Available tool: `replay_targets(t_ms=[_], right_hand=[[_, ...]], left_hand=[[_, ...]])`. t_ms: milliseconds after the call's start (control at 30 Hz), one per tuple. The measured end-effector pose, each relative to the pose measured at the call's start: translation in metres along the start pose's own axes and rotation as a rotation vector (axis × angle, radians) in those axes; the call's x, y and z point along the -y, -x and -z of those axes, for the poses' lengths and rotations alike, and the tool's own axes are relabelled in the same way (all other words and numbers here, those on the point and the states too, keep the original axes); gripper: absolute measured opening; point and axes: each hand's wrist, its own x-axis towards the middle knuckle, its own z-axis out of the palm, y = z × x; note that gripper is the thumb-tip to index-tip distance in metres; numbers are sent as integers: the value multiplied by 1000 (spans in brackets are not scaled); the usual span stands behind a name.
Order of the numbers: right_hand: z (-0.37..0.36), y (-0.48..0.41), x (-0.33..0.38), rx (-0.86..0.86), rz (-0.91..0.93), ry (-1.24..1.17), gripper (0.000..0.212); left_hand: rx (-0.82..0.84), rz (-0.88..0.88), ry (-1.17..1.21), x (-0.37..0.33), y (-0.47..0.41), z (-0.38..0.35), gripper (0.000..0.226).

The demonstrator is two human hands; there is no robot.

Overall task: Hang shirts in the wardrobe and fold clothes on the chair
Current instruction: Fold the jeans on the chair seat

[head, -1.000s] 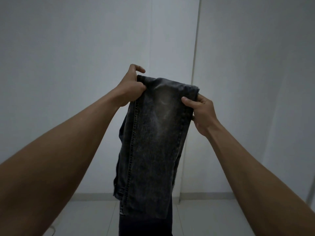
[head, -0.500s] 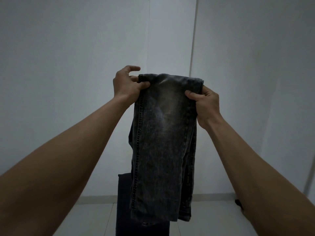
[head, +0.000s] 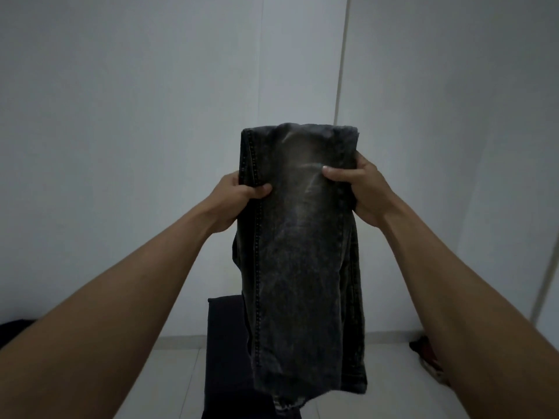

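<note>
While we hold the folded dark jeans (head: pixel 299 267) in the air, our left hand (head: pixel 233 201) and right hand (head: pixel 360 192) each pinch a side edge; the fold seems only partly done, nothing put away yet.

two bare forearms, no sleeves in view, hands (head: pixel 363 192) without rings or watch

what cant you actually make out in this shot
- Head view: the dark object behind the jeans is mostly covered by them and cut off by the bottom edge; possibly the chair.
- The fingers of the left hand and right hand wrap behind the denim.
- The reddish item on the floor is half hidden by the right forearm.
- A dark shape is cut by the left edge.
</note>
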Motion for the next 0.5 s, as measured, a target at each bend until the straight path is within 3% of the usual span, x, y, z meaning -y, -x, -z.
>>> replay_targets(t_ms=[67, 200, 267, 367, 500], right_hand=[[4, 7, -9, 33, 9, 77, 57], [-1, 25, -35, -432, 45, -136, 77], [-2, 37, -50, -369, -9, -256, 73], [-13, 64, -73, -161, -179, -127, 50], [-32, 79, -97, -252, -193, -196, 30]], left_hand=[[-43, -26, 67, -1, 4, -5, 34], [-98, -60, 118, -7, 12, -19, 36], [-128, -59, 128, -11, 18, -22, 37], [-207, -42, 155, -4, 25, -12, 37], [-231, -22, 46, 17, 46, 6, 34]])
